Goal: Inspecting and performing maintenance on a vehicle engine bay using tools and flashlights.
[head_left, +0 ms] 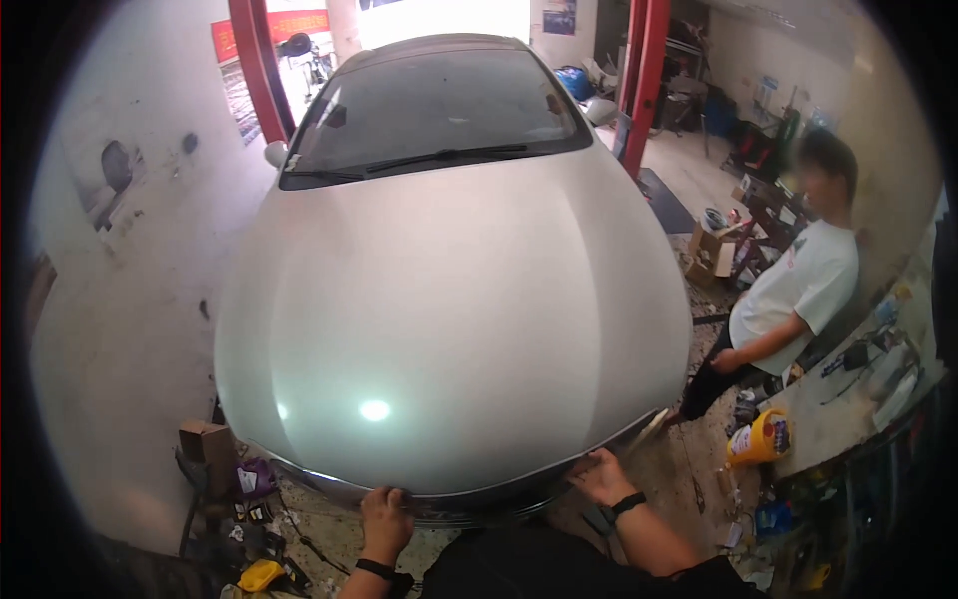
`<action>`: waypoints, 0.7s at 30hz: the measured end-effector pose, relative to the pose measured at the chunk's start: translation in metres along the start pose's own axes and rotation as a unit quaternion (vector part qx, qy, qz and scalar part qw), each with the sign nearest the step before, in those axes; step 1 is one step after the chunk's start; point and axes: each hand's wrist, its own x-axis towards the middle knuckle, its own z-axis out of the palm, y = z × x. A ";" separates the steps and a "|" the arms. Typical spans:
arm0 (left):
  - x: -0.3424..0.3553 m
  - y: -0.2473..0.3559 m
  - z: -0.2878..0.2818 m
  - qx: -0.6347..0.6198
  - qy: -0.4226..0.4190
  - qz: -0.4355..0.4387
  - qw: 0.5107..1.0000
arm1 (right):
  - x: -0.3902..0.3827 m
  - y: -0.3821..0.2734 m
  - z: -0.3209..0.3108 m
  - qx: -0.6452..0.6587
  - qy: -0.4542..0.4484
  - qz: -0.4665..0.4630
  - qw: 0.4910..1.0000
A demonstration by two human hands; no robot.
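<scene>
The silver car (pixel 449 299) is filling the middle of the room, and I am taking it as my landmark. Its hood (pixel 449 329) is lying down flat, so I judge the work at the front is only starting: the hood is not yet raised, and nothing under it is showing. The person is standing at the front edge of the car with both hands on the hood lip. The left hand (pixel 385 519) is curling its fingers over and under the edge near the middle; the right hand (pixel 602 475) is hooking the edge further to the right side, fingers bent, though I cannot tell how firmly either is gripping. Behind the car, two red lift posts (pixel 257 65) are standing, and bright daylight is coming through the doorway. To the right of the car another person in a white shirt (pixel 803 290) is leaning by a cluttered bench (pixel 848 399). The concrete floor (pixel 130 329) to the left of the car is looking stained. Near the front right corner a yellow jug (pixel 760 437) is sitting, and near the front left corner a small cardboard box (pixel 207 439) is lying among scattered tools.
</scene>
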 end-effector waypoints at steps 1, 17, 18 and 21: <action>-0.002 0.000 0.001 -0.043 -0.049 0.019 0.998 | 0.005 0.003 -0.004 0.002 0.011 -0.004 1.000; -0.009 -0.057 0.031 -0.185 -0.188 -0.037 0.964 | 0.080 0.040 -0.067 0.064 0.090 -0.032 0.993; -0.007 -0.060 0.034 -0.187 -0.208 -0.043 0.959 | 0.081 0.042 -0.072 0.045 0.105 -0.047 0.992; -0.007 -0.068 0.051 -0.205 -0.280 -0.156 0.925 | 0.075 0.049 -0.070 0.027 0.147 -0.063 0.987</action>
